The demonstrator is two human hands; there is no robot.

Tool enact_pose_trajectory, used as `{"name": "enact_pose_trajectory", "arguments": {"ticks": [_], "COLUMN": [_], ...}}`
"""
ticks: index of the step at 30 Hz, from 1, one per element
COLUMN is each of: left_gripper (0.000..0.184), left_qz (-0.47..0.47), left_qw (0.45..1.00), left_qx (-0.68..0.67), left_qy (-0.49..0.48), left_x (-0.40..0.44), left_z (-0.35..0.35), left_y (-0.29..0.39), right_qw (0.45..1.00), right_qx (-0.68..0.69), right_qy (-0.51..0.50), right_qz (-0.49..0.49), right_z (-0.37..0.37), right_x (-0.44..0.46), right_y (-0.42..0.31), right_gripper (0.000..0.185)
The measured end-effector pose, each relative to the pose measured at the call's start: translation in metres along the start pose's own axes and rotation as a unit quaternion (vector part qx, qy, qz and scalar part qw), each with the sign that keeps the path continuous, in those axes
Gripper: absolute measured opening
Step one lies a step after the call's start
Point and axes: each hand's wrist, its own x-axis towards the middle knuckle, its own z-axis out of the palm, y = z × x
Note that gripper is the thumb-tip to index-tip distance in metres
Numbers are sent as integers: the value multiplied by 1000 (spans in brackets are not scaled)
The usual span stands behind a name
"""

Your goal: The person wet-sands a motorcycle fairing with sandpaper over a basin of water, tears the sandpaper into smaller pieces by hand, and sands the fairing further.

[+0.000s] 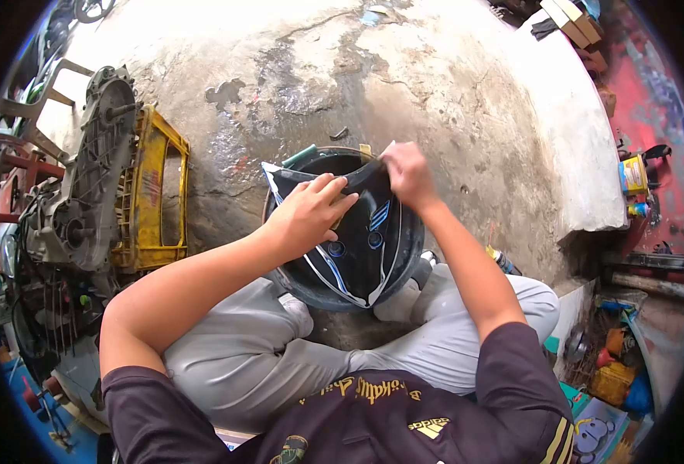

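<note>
A black motorcycle body panel [363,220] with white edging and blue stripes lies tilted over a round black basin [409,251] between my legs. My left hand [311,213] lies across the panel's left upper part, its fingers apart and pressed on the surface. At the panel's upper right corner, my right hand [409,174] is closed, with the fingers curled round the edge; it is slightly blurred. Whether a small cloth or other thing is also inside that hand is hidden. A green item [300,156] rests at the basin's far left rim.
On the left, an engine casing [110,170] stands against a yellow crate [152,253]. Wet, stained concrete floor [450,100] stretches ahead. A can [503,261] lies by my right knee. Cluttered parts [616,363] and a pale ledge [589,185] are on the right.
</note>
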Motion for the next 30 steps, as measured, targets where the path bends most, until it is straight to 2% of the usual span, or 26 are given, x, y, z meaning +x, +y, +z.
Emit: {"name": "enact_pose_trajectory", "arguments": {"ticks": [1,2,4,5,6,9,10,13,16,20,22,23,26,27,30], "left_gripper": [88,87,86,85,84,86,86,88,91,93,93,93,93,93,92], "left_qz": [3,0,-6,1,8,5,4,9,11,0,-3,-8,-5,-6,-3], "left_qw": [1000,1000,1000,1000,1000,1000,999,998,997,996,996,996,996,995,995], "left_qx": [-2,-1,4,4,2,16,36,45,47,45,42,41,51,50,55], "left_qy": [-1,-7,-14,-15,-14,-24,-32,-47,-56,-73,-76,-76,-80,-81,-82], "left_x": [1,3,4,4,4,7,9,13,15,17,16,16,17,16,17], "left_z": [1,0,-2,-2,-2,-2,-3,0,-1,-6,-6,-7,-6,-7,-7], "left_y": [2,2,-1,-1,-2,1,1,-4,-4,-1,0,1,1,1,3], "right_qw": [997,997,998,998,997,996,996,997,999,999,998,999,998,998,999], "right_qx": [-12,-13,40,53,55,-6,-8,46,-2,4,28,-10,-7,20,23], "right_qy": [20,21,-27,-38,-39,-47,-46,-58,-45,-30,-64,-32,-45,-49,-39], "right_qz": [69,69,36,-26,-26,73,72,-31,27,39,8,-7,49,37,6], "right_z": [1,2,-3,-4,-2,-5,-7,-6,0,9,9,13,7,4,9], "right_x": [4,0,3,3,4,10,10,11,15,19,19,18,15,14,10], "right_y": [10,15,3,-4,1,27,24,4,36,21,15,34,33,14,21], "right_gripper": [6,6,6,8,8,10,10,8,8,8,8,8,8,8,9]}}
